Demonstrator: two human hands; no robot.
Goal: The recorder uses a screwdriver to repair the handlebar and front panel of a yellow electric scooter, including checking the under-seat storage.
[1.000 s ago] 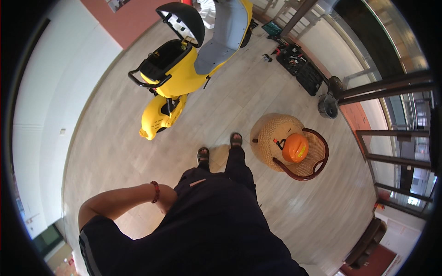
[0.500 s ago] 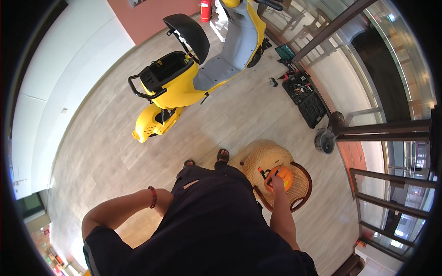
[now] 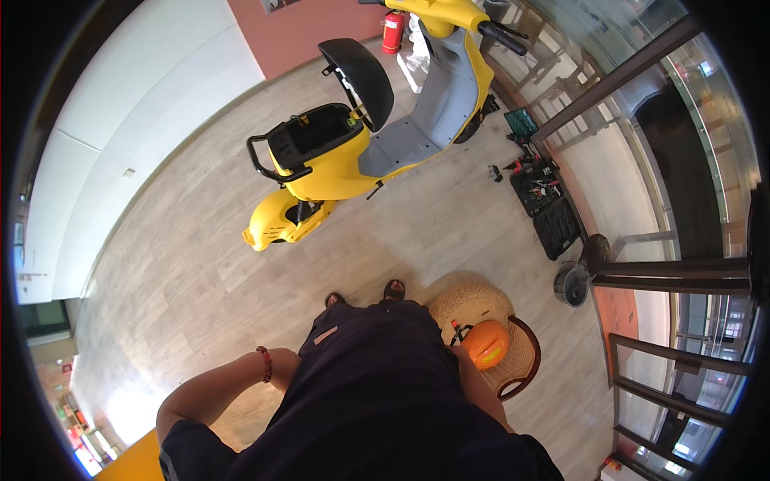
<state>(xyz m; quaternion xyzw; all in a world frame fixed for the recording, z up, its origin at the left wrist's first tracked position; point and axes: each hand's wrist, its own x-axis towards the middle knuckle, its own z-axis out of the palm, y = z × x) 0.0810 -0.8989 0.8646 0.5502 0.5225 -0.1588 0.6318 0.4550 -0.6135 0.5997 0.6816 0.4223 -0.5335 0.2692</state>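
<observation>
An orange hard hat (image 3: 486, 345) rests on a woven rattan chair (image 3: 475, 298) with a curved brown wooden arm, just to my right. A small black and red item (image 3: 458, 330) lies beside the hat on the seat. My right forearm (image 3: 481, 391) passes close by the hat's left side, and the right hand is hidden against my dark clothing. My left forearm, wearing a red bead bracelet (image 3: 266, 365), bends in toward my hip; the fingers of that hand are out of sight behind the shirt.
A yellow scooter (image 3: 330, 172) with its black seat (image 3: 361, 80) raised stands ahead. To its right lies an opened black tool case (image 3: 555, 228) with tools. A grey bucket (image 3: 571, 284) stands near the glass partition. Beyond the scooter is a red fire extinguisher (image 3: 392, 32).
My right hand has left the top of the hard hat and drawn in toward my body. The whole view has shifted, with the scooter now lower and farther right.
</observation>
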